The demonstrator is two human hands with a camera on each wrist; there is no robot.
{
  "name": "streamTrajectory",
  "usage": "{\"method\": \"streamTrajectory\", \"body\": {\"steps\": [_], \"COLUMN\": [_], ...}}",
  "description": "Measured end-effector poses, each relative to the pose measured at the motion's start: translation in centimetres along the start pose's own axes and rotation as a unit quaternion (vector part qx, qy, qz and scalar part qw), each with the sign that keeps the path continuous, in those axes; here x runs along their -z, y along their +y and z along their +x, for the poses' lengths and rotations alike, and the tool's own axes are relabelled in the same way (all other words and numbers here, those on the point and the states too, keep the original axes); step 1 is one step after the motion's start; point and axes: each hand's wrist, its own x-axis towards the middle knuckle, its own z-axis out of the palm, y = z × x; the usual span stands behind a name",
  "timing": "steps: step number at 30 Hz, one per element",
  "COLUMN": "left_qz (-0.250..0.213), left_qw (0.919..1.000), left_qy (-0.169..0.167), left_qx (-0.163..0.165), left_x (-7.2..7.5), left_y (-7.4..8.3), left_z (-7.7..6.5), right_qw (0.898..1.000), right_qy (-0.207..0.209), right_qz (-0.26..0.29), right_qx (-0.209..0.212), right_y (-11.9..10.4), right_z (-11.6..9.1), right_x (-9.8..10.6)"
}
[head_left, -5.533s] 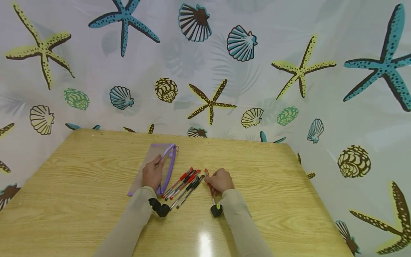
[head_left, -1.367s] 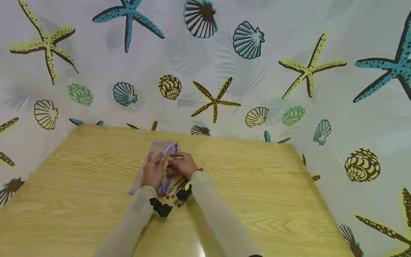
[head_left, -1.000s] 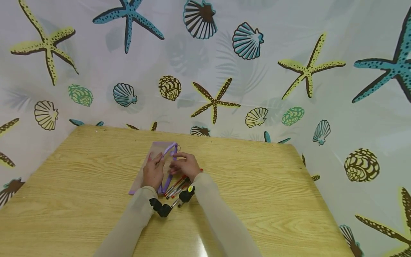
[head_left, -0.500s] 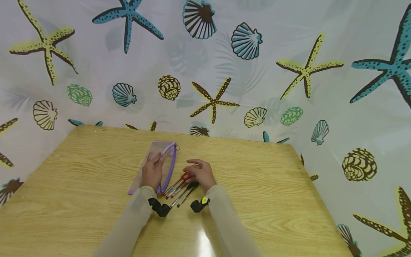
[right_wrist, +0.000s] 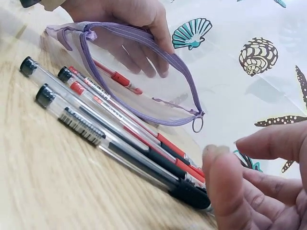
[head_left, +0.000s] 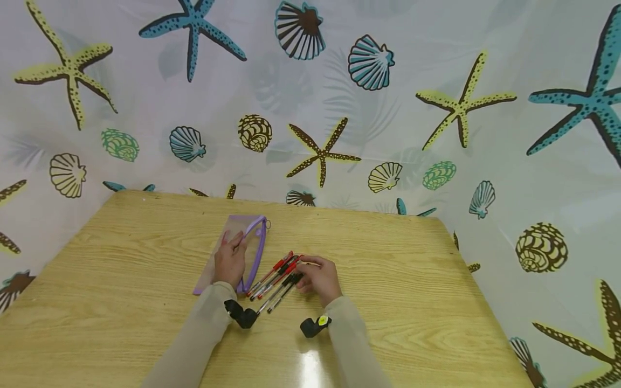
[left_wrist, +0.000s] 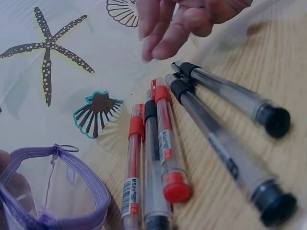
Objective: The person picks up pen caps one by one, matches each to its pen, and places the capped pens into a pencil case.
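Note:
My left hand [head_left: 230, 261] holds a translucent mesh zipper pouch [head_left: 206, 277] by the upper side of its opening. Its purple zipper rim [right_wrist: 184, 74] gapes wide, and a red pen [right_wrist: 120, 78] lies inside. Several clear-barrelled gel pens with red or black grips lie slantwise beside the mouth, among them a red pen [left_wrist: 164, 139] and a black pen [left_wrist: 220, 143]. My right hand [head_left: 317, 277] hovers over their far ends, fingers loosely bent and holding nothing. In the right wrist view its thumb and fingertips [right_wrist: 223, 163] stand apart, overlapping the black grip of the nearest pen [right_wrist: 124, 153].
A light wooden table [head_left: 412, 302] carries everything. Behind and along the sides hangs a white cloth [head_left: 310, 81] printed with starfish and shells. A small black wrist camera [head_left: 241, 314] on the left sleeve overlaps the near pen ends.
The right hand carried a red pen to the pouch, let it go inside, and has come back rightward over the loose pens. The left hand stays on the pouch.

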Motion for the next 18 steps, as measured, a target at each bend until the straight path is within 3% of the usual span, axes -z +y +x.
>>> {"method": "streamTrajectory", "body": {"steps": [18], "left_qz": [-0.007], "left_qw": [0.9999], "left_qy": [-0.010], "left_qx": [0.004], "left_x": [0.10], "left_y": [0.02], "left_z": [-0.02], "right_qw": [0.997], "right_qy": [0.054], "right_qz": [-0.008], "right_qx": [-0.050], "right_y": [0.67], "right_z": [-0.72], "right_x": [0.68]}}
